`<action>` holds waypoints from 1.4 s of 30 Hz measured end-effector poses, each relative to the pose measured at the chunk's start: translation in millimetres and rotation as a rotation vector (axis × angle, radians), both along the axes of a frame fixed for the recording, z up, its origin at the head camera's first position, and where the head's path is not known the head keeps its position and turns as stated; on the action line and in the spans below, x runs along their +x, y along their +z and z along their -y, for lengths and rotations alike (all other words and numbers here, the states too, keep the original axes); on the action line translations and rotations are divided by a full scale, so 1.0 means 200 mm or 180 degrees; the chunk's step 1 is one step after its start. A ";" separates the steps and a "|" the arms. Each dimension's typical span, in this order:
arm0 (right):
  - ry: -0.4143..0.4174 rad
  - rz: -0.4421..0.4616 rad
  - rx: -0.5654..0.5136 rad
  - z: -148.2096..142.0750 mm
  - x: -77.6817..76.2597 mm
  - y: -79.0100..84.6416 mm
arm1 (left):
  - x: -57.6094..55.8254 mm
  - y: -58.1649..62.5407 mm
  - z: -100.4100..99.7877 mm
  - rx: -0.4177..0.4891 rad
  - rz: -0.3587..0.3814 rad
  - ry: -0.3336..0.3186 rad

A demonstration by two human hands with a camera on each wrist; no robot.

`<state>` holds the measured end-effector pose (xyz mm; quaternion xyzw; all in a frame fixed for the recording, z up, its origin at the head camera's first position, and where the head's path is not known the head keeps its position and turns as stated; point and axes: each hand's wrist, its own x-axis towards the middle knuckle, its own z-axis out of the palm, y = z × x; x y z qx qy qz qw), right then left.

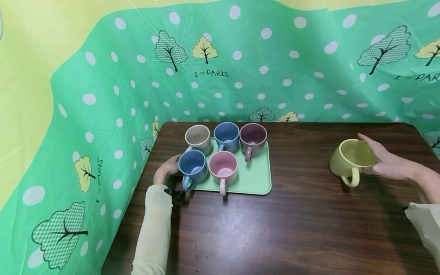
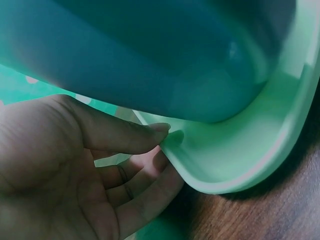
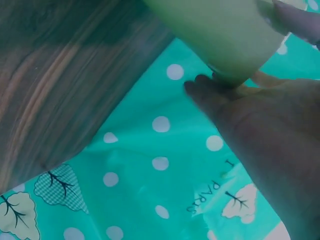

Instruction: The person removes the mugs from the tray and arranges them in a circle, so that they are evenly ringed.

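Observation:
At the left end of a pale green tray (image 1: 256, 177), my left hand (image 1: 167, 167) pinches the rim. The left wrist view shows the thumb (image 2: 135, 135) over the tray's edge and the fingers under it, with a blue mug (image 2: 165, 75) just above. My right hand (image 1: 392, 163), far to the right, holds a yellow mug (image 1: 338, 164) by its side. That mug is slightly tilted, its handle facing me. In the right wrist view, the fingers (image 3: 210, 97) reach under the base of the yellow mug (image 3: 225, 45).
On the tray are a grey mug (image 1: 203, 143), another blue mug (image 1: 227, 141), a purple mug (image 1: 252, 143) and a pink mug (image 1: 223, 168), handles towards me. A dark wooden table (image 1: 295, 221) carries the tray. Green patterned cloth (image 1: 240, 95) hangs behind the table.

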<state>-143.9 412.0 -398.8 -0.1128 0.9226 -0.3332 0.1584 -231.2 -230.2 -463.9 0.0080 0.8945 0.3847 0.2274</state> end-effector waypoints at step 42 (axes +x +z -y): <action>-0.1245 -0.1375 -0.0850 0.98 -0.27 0.04 | 0.03 -0.02 0.00 0.0152 0.0159 0.0212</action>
